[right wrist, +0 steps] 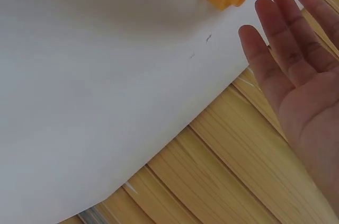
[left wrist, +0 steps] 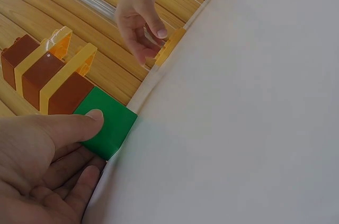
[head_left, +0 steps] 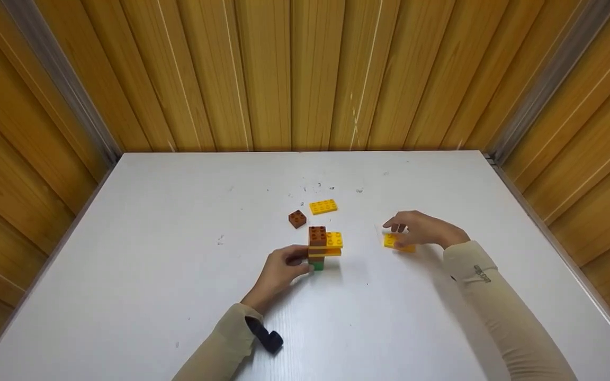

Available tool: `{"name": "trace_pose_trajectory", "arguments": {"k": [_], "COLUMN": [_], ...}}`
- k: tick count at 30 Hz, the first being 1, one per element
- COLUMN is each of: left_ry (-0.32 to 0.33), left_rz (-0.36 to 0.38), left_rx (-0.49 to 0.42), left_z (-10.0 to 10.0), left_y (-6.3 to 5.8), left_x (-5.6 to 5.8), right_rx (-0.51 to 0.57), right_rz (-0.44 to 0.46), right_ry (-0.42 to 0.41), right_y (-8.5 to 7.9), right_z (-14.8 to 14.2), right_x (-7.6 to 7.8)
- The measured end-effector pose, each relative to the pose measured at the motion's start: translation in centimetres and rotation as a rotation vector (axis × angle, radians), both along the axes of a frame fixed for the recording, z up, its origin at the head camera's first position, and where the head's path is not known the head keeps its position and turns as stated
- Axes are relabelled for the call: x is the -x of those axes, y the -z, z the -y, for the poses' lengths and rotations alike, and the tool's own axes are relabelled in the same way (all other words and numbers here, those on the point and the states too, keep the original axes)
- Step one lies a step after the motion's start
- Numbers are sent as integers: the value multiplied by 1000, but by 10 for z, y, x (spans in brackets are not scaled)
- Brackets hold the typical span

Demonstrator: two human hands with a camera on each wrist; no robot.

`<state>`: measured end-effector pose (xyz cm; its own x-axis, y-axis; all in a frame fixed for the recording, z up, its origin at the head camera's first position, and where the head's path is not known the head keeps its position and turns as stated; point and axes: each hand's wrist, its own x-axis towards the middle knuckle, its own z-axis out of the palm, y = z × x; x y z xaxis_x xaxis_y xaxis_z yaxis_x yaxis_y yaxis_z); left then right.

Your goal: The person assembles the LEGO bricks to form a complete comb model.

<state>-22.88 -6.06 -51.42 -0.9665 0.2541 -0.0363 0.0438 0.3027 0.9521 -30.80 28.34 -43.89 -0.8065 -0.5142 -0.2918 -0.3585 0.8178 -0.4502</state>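
Wood-grain panel walls [head_left: 262,74] round a white counter [head_left: 178,211]. Upright stack of brown, yellow and green studded plastic bricks [head_left: 317,234] sits mid-counter. Left grip [head_left: 280,269] holds it low, thumb on the green base. Right grip [head_left: 424,228] is wide, over a yellow studded plastic plate [head_left: 391,241] right of the stack; thumb contact unclear. Step looks like plate pickup; next calls for pinching its edges, stack steady. Loose beyond: second yellow studded plate [head_left: 323,206], square brown studded brick [head_left: 297,218].

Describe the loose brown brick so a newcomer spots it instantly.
On the white table, find the tower that the left hand holds. Just beyond it, left of a loose yellow plate, lies the brown brick, the only one outside the tower.
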Motion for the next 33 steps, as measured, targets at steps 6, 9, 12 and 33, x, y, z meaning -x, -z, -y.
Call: {"name": "trace_pose_trajectory", "arguments": {"k": [6, 9, 12, 33], "left_ry": [1, 1, 8, 8], "left_rz": [3, 6, -7, 5], "left_rx": [6, 8, -1, -11], "left_z": [0, 0, 1, 1], "left_y": [-1, -1, -1, -1], "left_x": [-1, -1, 0, 2], "right_rx": [-17, -15, -6, -22], "right_rz": [17, 30, 46, 22], "right_ry": [30, 47, 59, 48], "right_y": [3, 4, 4, 8], "right_z": [-5, -7, -7, -2], "right_x": [-1, -2, -3, -1]}}
